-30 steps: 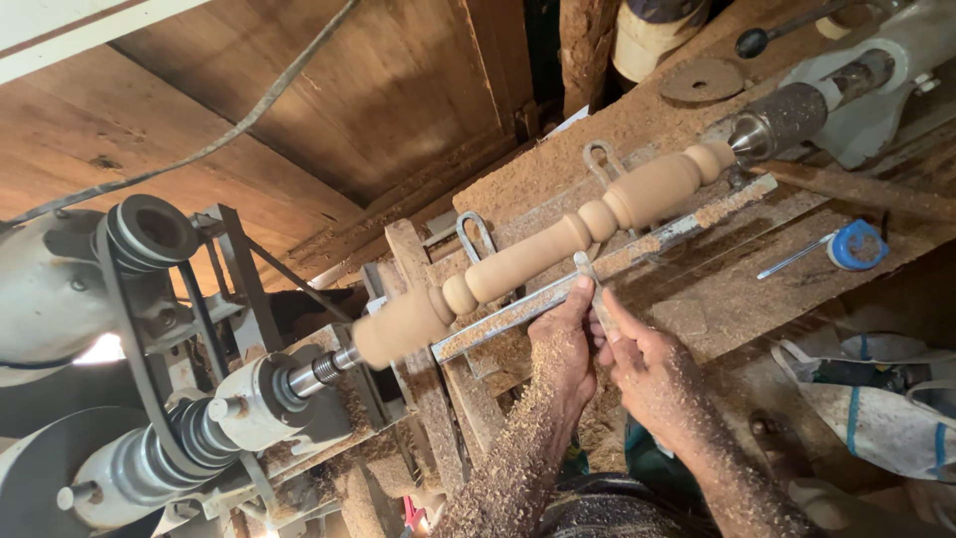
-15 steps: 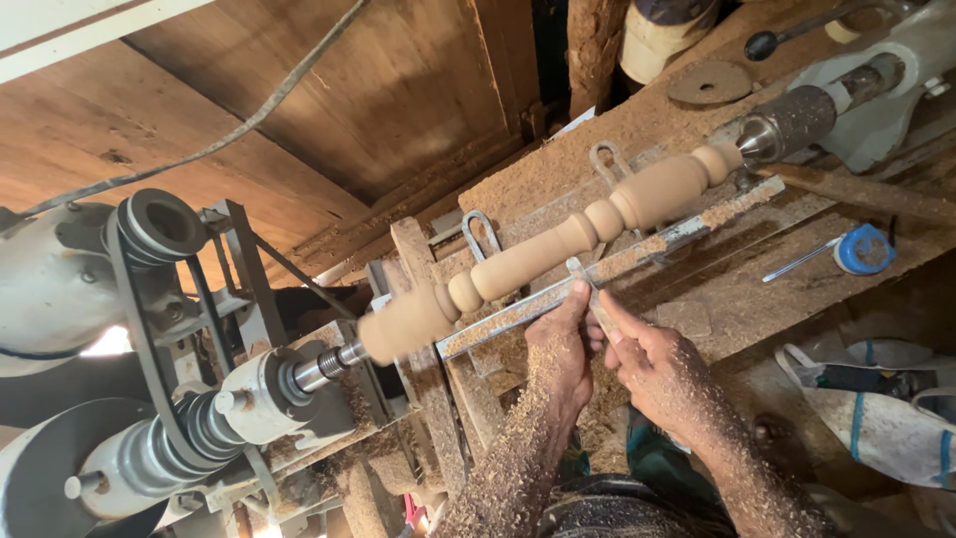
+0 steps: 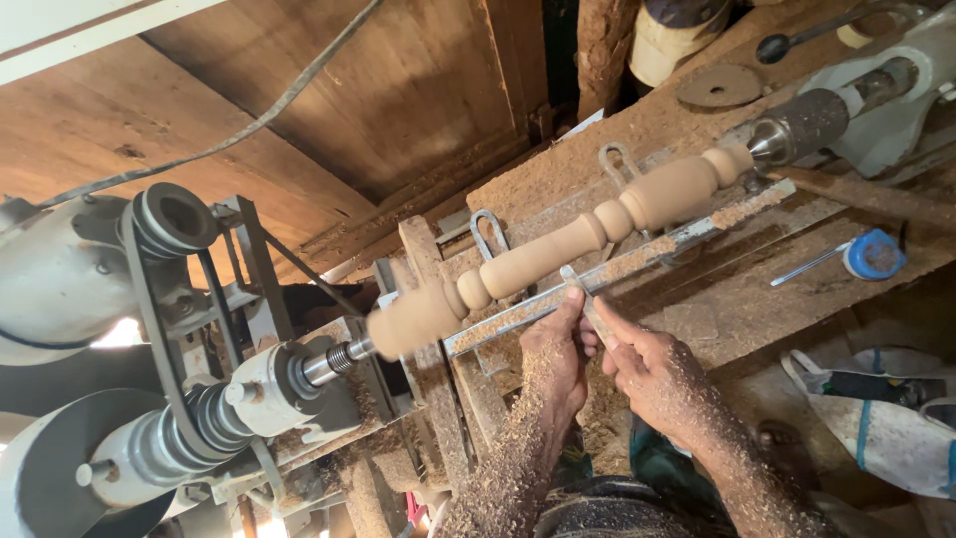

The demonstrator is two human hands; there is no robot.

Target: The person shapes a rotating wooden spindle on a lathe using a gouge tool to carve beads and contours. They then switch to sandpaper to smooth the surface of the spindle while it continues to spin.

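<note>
A pale turned wooden spindle (image 3: 558, 249) with beads and coves is mounted on a lathe, running from the headstock at lower left to the tailstock centre (image 3: 797, 128) at upper right. A metal tool rest (image 3: 617, 269) dusted with sawdust lies along it. My left hand (image 3: 556, 354) and my right hand (image 3: 652, 374), both covered in sawdust, together grip a thin metal turning tool (image 3: 583, 299) laid on the rest, its tip at the spindle's middle.
The headstock with belt and pulleys (image 3: 169, 329) fills the lower left. A sawdust-covered wooden bench (image 3: 637, 130) carries a metal disc (image 3: 719, 86), a blue-handled tool (image 3: 866, 254) and a jar (image 3: 669, 35). White bags (image 3: 876, 418) lie at lower right.
Both hands stay on the tool at the rest, barely shifting; the view has drifted slightly.
</note>
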